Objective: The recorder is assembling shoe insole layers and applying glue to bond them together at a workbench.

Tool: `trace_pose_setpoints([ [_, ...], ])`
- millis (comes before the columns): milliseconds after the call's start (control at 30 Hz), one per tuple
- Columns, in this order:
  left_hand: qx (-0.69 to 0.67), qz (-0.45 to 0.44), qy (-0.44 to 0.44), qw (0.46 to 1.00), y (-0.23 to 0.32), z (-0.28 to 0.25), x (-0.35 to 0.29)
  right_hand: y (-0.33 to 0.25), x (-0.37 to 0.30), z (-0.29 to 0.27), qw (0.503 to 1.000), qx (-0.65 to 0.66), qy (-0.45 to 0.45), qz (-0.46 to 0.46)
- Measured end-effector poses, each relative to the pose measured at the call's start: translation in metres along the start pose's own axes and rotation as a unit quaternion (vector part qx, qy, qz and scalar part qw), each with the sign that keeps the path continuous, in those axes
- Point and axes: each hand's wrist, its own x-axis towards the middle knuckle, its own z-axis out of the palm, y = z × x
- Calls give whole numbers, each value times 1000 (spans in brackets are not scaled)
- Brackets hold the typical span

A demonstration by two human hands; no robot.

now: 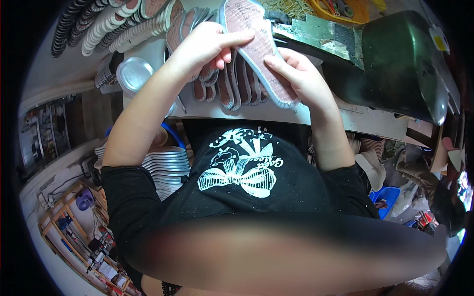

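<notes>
A shoe insole [254, 47] with a brown face and a grey gathered edge is held up over the worktable, slanting from upper left to lower right. My left hand [210, 47] grips its left edge, with the thumb lying across the brown face. At the lower right edge, my right hand [298, 74] pinches it with the thumb on top and the fingers behind. Below and behind it, a row of similar grey-edged insoles [227, 89] lies on the table, partly covered by my hands and the held piece.
A dark green sewing machine [405, 64] stands at the right of the table [365, 118]. Stacked insoles [143, 29] line the far left, near a round metal dish [134, 74]. More stacked pieces [168, 170] sit beside my left arm. A yellow basket [340, 12] is at the back.
</notes>
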Motion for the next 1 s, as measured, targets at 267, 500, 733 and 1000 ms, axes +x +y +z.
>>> trace_pose_setpoints([
  [267,102,-60,1,993,25,-18,25,-13,-22,5,995,-50,62,66],
  [500,87,95,55,990,-12,-31,3,-5,-16,46,985,-137,106,10],
  [733,54,38,468,881,-156,-139,-64,-1,14,87,987,-146,-34,51],
  [1000,309,-195,393,844,-241,-137,-62,37,3,94,976,-191,-79,74],
])
